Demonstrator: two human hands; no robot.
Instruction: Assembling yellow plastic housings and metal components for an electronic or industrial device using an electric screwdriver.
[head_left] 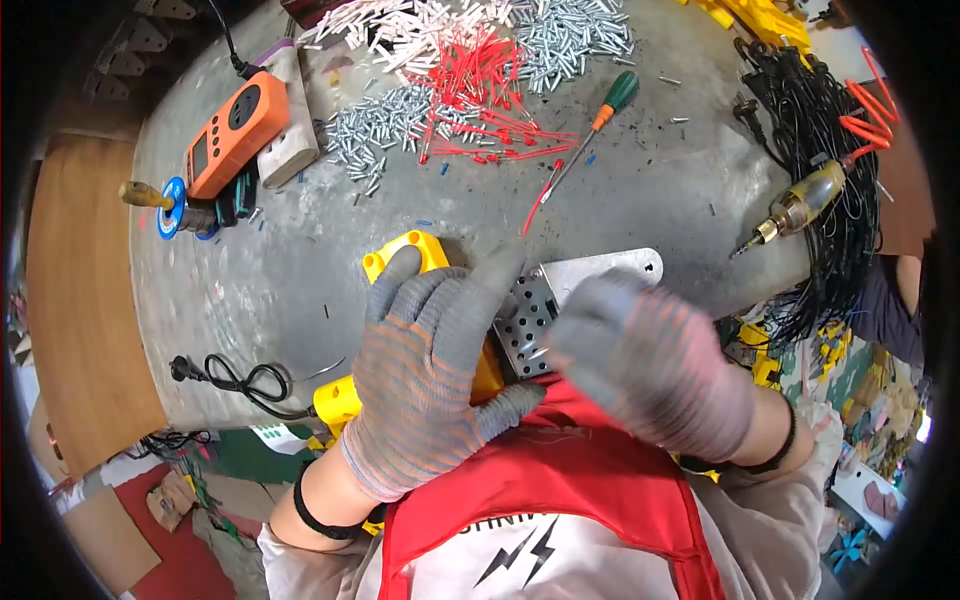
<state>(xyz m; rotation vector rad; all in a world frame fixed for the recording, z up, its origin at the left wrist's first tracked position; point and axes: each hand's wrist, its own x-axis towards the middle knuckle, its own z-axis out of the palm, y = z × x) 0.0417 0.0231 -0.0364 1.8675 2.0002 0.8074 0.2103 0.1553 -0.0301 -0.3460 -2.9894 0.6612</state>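
Observation:
A yellow plastic tool housing (pixel 415 245) with a black power cord (pixel 262 378) lies at the near edge of the table. My left hand (pixel 415 370), in a grey striped glove, is pressed over it with the fingers draped across and the thumb toward me, gripping it. A perforated metal plate (pixel 522 325) with a flat, rounded metal arm (pixel 605 267) sticks out to the housing's right. Above this plate is my right hand (pixel 655 370), gloved too and blurred by motion. Its fingertips are hidden, so I cannot see whether they hold anything.
Silver screws (pixel 575 45), white pieces (pixel 390 30) and red-wired parts (pixel 475 70) lie in heaps at the back. A green-handled screwdriver (pixel 600 115) rests beyond my hands. An orange socket meter (pixel 235 135) and solder spool (pixel 178 210) stand left; an air screwdriver (pixel 800 200) and black cables (pixel 815 120) lie right.

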